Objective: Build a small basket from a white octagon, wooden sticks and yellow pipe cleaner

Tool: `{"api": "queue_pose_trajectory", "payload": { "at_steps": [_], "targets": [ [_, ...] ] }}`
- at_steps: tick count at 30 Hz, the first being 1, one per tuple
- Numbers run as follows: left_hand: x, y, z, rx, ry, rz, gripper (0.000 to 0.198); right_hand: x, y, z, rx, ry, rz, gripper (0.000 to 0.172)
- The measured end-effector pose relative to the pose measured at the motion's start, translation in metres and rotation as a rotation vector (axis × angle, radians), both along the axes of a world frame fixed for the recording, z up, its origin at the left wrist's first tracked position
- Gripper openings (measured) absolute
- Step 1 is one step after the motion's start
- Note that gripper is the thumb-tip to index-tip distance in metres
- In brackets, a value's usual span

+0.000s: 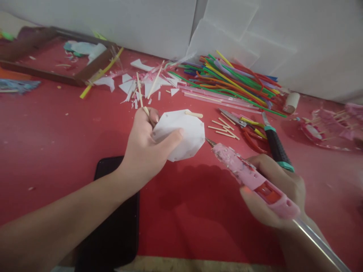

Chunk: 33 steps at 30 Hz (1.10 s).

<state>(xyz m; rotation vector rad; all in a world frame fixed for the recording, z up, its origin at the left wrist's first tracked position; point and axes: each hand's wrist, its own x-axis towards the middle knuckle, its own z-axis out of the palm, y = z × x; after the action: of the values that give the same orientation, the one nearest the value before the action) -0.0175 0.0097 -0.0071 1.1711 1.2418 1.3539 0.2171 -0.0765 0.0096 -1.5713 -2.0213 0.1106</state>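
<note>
Above the red tabletop (70,130), the left hand (146,145), partly hidden, clamps a white octagonal card (190,138) and a thin stick (146,111), while the right hand (289,185), apart, grips a pink glue gun (241,170), its nozzle (211,142) perhaps touching the card.

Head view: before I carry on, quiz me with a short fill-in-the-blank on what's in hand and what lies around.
1. The pink glue gun is in the person's ____ hand.
2. The ____ of the left hand lies across the face of the white piece.
3. The pipe cleaners lie to the ____ of the cardboard roll in the picture.
4. The tabletop is coloured ____.

Missing words: right; thumb; left; red.
</note>
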Motion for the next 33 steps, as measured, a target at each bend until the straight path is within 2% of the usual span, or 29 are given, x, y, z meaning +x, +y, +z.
{"api": "queue_pose_trajectory", "payload": {
  "at_steps": [7, 11, 14, 17, 22, 33],
  "targets": [
    [0.0025, 0.0026, 0.0028, -0.042, -0.091, -0.016, 0.041, -0.0036, -0.0015, 0.0018, 0.014, 0.034, -0.091, 0.008],
    [0.0042, 0.0046, 0.0053, -0.116, -0.205, -0.004, 0.033, -0.0039, -0.0016, 0.0016, 0.004, 0.061, -0.038, 0.009],
    [0.0052, 0.0048, 0.0074, -0.149, -0.265, 0.005, 0.04, -0.0029, -0.0004, 0.0008, 0.007, 0.052, 0.012, 0.007],
    [0.0057, 0.0044, 0.008, -0.113, -0.307, 0.018, 0.046, -0.0013, 0.0018, -0.0005, 0.042, 0.035, 0.058, 0.007],
    [0.0063, 0.0038, 0.008, -0.077, -0.335, 0.041, 0.043, 0.0012, 0.0045, -0.0013, 0.086, -0.009, 0.053, 0.006],
    [0.0065, 0.0053, 0.0041, 0.006, -0.361, -0.011, 0.046, 0.002, 0.0039, -0.0027, 0.069, -0.033, 0.068, 0.006]
  ]
}}
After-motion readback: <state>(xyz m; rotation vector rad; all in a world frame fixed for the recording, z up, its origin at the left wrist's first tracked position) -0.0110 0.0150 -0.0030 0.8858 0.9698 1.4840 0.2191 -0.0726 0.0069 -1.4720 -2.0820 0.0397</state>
